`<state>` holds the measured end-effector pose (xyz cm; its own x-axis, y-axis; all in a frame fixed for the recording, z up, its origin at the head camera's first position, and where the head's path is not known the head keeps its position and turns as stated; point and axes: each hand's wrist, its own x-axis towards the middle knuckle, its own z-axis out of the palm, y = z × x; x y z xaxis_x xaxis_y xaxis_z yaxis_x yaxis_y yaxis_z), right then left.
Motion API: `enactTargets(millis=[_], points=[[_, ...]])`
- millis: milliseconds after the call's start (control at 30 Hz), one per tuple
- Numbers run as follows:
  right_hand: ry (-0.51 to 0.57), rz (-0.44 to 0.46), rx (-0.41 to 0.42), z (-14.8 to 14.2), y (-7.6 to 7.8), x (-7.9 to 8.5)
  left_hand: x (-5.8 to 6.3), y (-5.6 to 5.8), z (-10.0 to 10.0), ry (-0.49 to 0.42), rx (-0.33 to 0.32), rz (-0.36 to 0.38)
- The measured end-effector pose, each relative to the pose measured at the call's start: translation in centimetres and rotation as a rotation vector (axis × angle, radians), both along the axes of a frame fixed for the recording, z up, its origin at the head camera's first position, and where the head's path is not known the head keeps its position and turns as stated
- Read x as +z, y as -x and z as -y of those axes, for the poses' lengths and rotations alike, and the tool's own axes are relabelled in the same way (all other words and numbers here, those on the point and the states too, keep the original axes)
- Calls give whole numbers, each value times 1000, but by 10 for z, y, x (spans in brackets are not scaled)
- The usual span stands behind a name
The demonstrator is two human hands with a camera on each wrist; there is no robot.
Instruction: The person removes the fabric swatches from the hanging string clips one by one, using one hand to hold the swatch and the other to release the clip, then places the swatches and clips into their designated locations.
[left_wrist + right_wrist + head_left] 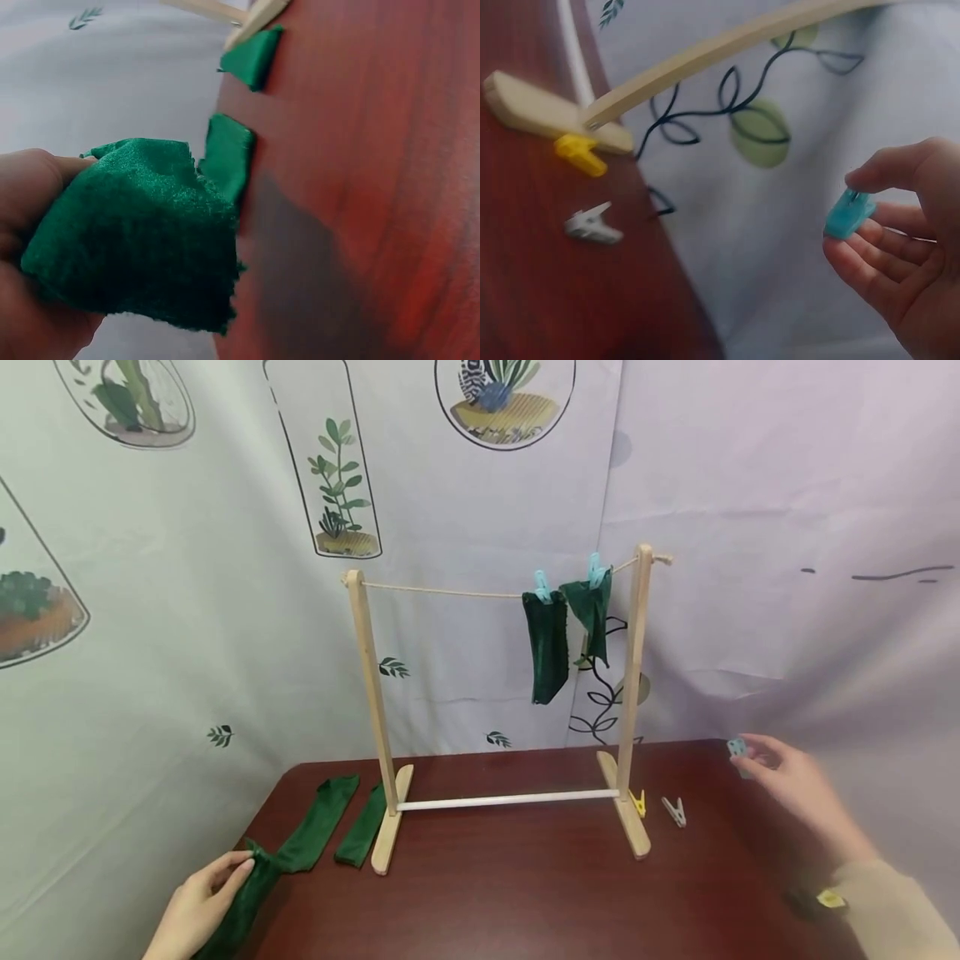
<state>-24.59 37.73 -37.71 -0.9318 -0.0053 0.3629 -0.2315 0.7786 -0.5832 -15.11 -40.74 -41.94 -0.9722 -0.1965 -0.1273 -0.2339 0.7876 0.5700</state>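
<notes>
My left hand [197, 902] pinches a dark green velvety cloth strip [150, 232] at its upper end, at the table's left edge; the rest of it hangs down. Just beyond lie a second green strip [318, 831] and a third green strip [363, 835] beside the rack's left foot. Out to the right, my right hand [798, 785] holds a light blue clothespin [849, 216] between thumb and fingers. Two green cloth pieces, one straight [547, 647] and one bunched [592, 614], hang near the right end of the rack's string under a blue clothespin [542, 587] each.
The wooden drying rack [636, 668] stands on a dark red table [510, 885], with a white bar [510, 799] low between its posts. By its right foot lie a yellow clothespin [638, 802] and a whitish clothespin [674, 812]. A plant-printed cloth [465, 685] hangs behind.
</notes>
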Motion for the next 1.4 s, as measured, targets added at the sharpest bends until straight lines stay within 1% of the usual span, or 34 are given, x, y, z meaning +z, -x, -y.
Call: enactTargets(millis=[133,200,333,400,500,633,867,1000,1133,1267,1400], points=[[-3,56,-7,-3,8,-24,-12,0,0,14,-13,-9],[-23,90,-21,-5,12,-39,-17,0,-1,24,-23,-7],[-50,127,-28,-7,19,-67,-27,2,-4,27,-41,0],[-54,142,-29,-9,22,-76,-30,3,-7,23,-48,-3],[-42,174,-38,-9,23,-86,-35,5,-10,15,-53,-3],[-41,216,-50,-10,22,-91,-41,5,-13,10,-70,5],[-14,260,-55,-8,22,-97,-55,1,-19,-23,-121,46],[2,277,-62,-5,23,-102,-61,-2,-20,-26,-127,77],[3,276,-73,-4,24,-105,-64,-3,-21,-39,-129,84],[-4,276,-78,-4,26,-106,-64,-3,-22,-52,-145,82],[-14,281,-80,-3,27,-104,-64,-4,-20,-35,-136,73]])
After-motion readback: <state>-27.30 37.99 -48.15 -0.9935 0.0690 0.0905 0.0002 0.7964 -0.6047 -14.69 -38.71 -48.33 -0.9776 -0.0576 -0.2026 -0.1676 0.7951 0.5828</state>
